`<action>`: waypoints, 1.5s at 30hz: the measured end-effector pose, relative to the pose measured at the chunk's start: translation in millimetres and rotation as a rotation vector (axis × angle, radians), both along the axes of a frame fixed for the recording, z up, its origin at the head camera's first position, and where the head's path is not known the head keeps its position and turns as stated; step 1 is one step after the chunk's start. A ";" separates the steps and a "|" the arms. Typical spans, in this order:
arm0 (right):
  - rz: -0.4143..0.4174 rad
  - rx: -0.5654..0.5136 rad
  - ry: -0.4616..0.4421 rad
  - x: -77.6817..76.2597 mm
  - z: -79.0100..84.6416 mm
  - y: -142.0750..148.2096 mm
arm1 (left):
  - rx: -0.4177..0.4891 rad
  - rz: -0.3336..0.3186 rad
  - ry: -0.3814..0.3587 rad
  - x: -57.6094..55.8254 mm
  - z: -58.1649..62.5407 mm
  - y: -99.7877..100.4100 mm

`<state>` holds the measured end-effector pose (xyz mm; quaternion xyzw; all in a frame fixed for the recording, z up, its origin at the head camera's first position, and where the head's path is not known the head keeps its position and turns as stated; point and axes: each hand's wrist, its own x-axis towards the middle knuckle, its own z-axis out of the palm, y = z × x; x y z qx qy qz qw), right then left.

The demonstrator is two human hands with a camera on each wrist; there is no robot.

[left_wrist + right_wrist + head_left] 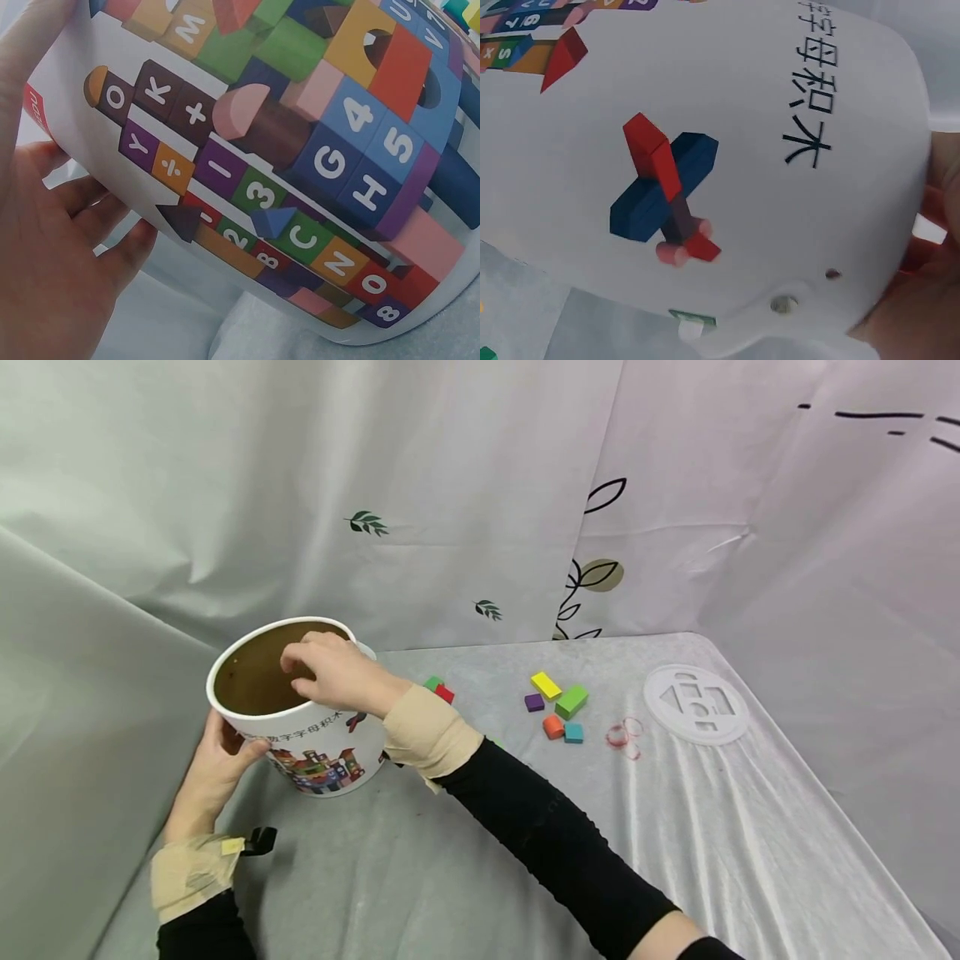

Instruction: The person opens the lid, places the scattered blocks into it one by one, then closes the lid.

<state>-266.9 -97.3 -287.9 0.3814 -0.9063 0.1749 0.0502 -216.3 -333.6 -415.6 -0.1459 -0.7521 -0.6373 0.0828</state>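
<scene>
A large white bucket (322, 747), printed with toy blocks, has its mouth facing up and toward me. My left hand (210, 772) holds its left side, thumb on the front wall; the left wrist view shows that hand (67, 247) beside the printed wall. Over the mouth, my right hand (333, 672) has loosely bent fingers reaching inside, with nothing visible between them. That hand (907, 300) is partly seen past the bucket's rim in the right wrist view. Most of the bucket's inside is hidden.
Right of the bucket lie a yellow block (546, 686), a purple block (534, 702), a green block (572, 702), an orange block (553, 727) and a teal block (573, 733). A red block (444, 693) is nearer the bucket. Red rings (617, 736) lie near a white cutout disc (731, 722).
</scene>
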 end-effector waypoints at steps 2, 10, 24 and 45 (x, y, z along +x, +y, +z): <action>-0.011 -0.018 0.041 0.7 3.3 6.5 | 0.003 0.002 0.006 -0.5 1.2 -1.1; -0.056 -0.132 0.074 -3.1 16.4 61.4 | 0.011 0.001 0.002 -1.5 6.5 -2.5; -0.221 -0.320 -0.095 -12.9 -43.4 191.0 | 0.053 -0.023 0.025 -5.6 7.1 -2.9; -0.477 -0.119 -0.361 -31.6 -128.4 267.9 | 0.057 -0.029 0.019 0.9 0.5 0.3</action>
